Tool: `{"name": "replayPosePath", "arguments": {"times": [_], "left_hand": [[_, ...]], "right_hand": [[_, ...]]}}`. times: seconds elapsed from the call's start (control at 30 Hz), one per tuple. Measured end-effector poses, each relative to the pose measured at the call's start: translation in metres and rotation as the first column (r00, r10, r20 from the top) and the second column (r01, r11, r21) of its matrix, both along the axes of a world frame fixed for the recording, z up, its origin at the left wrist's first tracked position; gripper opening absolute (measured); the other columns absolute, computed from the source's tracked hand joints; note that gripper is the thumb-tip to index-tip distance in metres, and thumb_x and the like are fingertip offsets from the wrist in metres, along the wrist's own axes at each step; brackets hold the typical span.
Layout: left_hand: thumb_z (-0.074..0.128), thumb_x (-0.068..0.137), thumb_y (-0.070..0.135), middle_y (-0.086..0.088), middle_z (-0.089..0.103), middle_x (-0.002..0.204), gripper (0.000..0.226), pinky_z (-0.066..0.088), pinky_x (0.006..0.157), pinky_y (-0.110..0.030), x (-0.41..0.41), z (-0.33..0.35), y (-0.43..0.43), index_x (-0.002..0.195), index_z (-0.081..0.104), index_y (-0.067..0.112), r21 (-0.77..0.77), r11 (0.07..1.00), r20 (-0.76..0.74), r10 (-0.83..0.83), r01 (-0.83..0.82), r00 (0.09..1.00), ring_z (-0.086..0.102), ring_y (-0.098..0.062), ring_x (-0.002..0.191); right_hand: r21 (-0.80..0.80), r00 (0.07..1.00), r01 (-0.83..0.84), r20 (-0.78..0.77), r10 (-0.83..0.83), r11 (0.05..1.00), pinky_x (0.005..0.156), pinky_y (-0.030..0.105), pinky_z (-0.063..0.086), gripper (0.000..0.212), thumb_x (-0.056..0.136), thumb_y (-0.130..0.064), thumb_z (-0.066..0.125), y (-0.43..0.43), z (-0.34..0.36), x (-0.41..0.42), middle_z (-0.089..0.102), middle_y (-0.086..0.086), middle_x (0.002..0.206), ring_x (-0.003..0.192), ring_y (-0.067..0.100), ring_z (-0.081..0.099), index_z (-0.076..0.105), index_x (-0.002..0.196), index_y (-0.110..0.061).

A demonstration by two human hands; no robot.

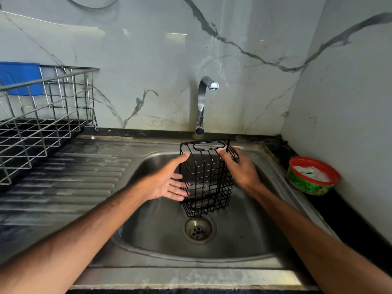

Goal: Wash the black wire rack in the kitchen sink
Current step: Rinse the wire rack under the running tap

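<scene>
Right, over the steel sink (244, 230) stands the black wire rack (206, 179), and the wash looks barely begun.
The rack is upright just behind the drain (198, 229); I can't tell if it touches the basin. The left hand (163, 181) steadies its left side, fingers straight and spread. The right hand (239, 170) has its thumb and fingers curled on the upper right edge. No water shows at the tap (201, 102), so I'd say the next move needs one hand freed to open it or reach the red-rimmed green tub (311, 177). The tub's print is too blurred to read, and there's no other writing.
</scene>
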State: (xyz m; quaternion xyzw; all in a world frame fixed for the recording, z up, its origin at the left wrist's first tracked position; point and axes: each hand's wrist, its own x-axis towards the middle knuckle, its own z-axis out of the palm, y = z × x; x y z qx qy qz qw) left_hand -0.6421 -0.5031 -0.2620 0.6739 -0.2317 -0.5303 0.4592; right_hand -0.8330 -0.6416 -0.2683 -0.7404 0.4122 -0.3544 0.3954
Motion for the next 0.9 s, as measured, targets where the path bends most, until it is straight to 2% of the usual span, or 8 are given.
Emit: {"name": "replayPosePath", "arguments": {"times": [0.13, 0.27, 0.33, 0.43, 0.57, 0.63, 0.77, 0.9], "left_hand": [[0.067, 0.079, 0.073, -0.020, 0.070, 0.119, 0.091, 0.056, 0.096, -0.057, -0.003, -0.003, -0.004, 0.136, 0.050, 0.004, -0.009, 0.999, -0.075, 0.041, -0.042, 0.996, 0.070, -0.042, 0.107], [0.070, 0.079, 0.067, -0.022, 0.066, 0.123, 0.086, 0.054, 0.097, -0.060, -0.005, -0.005, -0.006, 0.136, 0.050, 0.006, -0.030, 0.996, -0.105, 0.075, -0.079, 0.992, 0.063, -0.043, 0.116], [0.068, 0.084, 0.063, -0.021, 0.064, 0.123, 0.080, 0.053, 0.098, -0.061, -0.007, -0.006, -0.008, 0.137, 0.050, 0.006, -0.064, 0.994, -0.091, 0.085, -0.091, 0.992, 0.062, -0.042, 0.116], [0.066, 0.087, 0.060, -0.019, 0.066, 0.121, 0.078, 0.054, 0.097, -0.060, -0.010, -0.007, -0.010, 0.139, 0.050, 0.005, -0.096, 0.990, -0.066, 0.100, -0.107, 0.993, 0.064, -0.040, 0.112], [0.063, 0.089, 0.061, -0.019, 0.065, 0.121, 0.078, 0.055, 0.094, -0.058, -0.012, -0.009, -0.010, 0.140, 0.052, 0.003, -0.117, 0.983, -0.061, 0.132, -0.139, 0.989, 0.062, -0.039, 0.108], [0.062, 0.090, 0.061, -0.018, 0.064, 0.119, 0.074, 0.054, 0.094, -0.058, -0.014, -0.008, -0.010, 0.136, 0.056, 0.002, -0.125, 0.981, -0.054, 0.140, -0.146, 0.989, 0.062, -0.036, 0.101], [0.062, 0.091, 0.060, -0.018, 0.064, 0.118, 0.069, 0.053, 0.095, -0.060, -0.009, -0.007, -0.010, 0.130, 0.060, 0.002, -0.145, 0.973, -0.039, 0.175, -0.179, 0.984, 0.061, -0.035, 0.095], [0.061, 0.092, 0.060, -0.016, 0.063, 0.110, 0.071, 0.054, 0.092, -0.059, -0.003, -0.008, -0.009, 0.133, 0.057, 0.002, -0.158, 0.969, -0.023, 0.186, -0.188, 0.982, 0.062, -0.037, 0.101]], "right_hand": [[-0.050, 0.998, -0.041, -0.054, 0.038, 0.998, 0.099, 0.042, 0.050, 0.082, 0.076, -0.090, 0.045, 0.002, 0.001, -0.007, 0.062, -0.001, 0.132, 0.118, 0.018, 0.060, 0.054, 0.136, -0.034], [-0.098, 0.999, -0.035, -0.024, 0.033, 0.995, 0.092, 0.030, 0.044, 0.056, 0.092, -0.075, 0.040, 0.002, 0.004, -0.013, 0.067, -0.012, 0.116, 0.110, 0.008, 0.060, 0.064, 0.122, -0.035], [-0.121, 1.000, -0.005, 0.005, 0.006, 0.993, 0.083, 0.027, 0.046, 0.056, 0.097, -0.069, 0.037, 0.003, 0.005, -0.015, 0.068, -0.014, 0.097, 0.093, 0.003, 0.060, 0.070, 0.103, -0.024], [-0.213, 0.997, 0.077, 0.033, -0.072, 0.974, 0.056, 0.029, 0.034, 0.054, 0.104, -0.054, 0.040, -0.002, 0.010, -0.020, 0.051, -0.006, 0.063, 0.058, 0.008, 0.044, 0.053, 0.067, -0.016], [-0.380, 0.976, 0.216, 0.080, -0.200, 0.899, 0.077, 0.017, 0.052, 0.017, 0.099, -0.014, 0.058, -0.009, 0.031, -0.031, 0.073, -0.004, 0.097, 0.084, 0.003, 0.066, 0.074, 0.105, -0.013], [-0.453, 0.973, 0.226, 0.139, -0.182, 0.863, 0.083, 0.010, 0.052, 0.027, 0.095, 0.000, 0.055, -0.005, 0.044, -0.038, 0.074, -0.004, 0.102, 0.091, 0.000, 0.068, 0.073, 0.112, -0.012], [-0.562, 0.945, 0.297, 0.286, -0.156, 0.772, 0.081, 0.020, 0.056, 0.044, 0.085, 0.014, 0.044, 0.002, 0.052, -0.040, 0.071, 0.003, 0.105, 0.094, 0.009, 0.067, 0.068, 0.115, -0.007], [-0.390, 0.939, 0.060, -0.291, -0.185, 0.919, 0.083, 0.026, 0.056, 0.038, 0.085, 0.010, 0.057, -0.003, 0.022, -0.034, 0.073, 0.003, 0.109, 0.097, 0.017, 0.068, 0.073, 0.110, -0.015]]}}
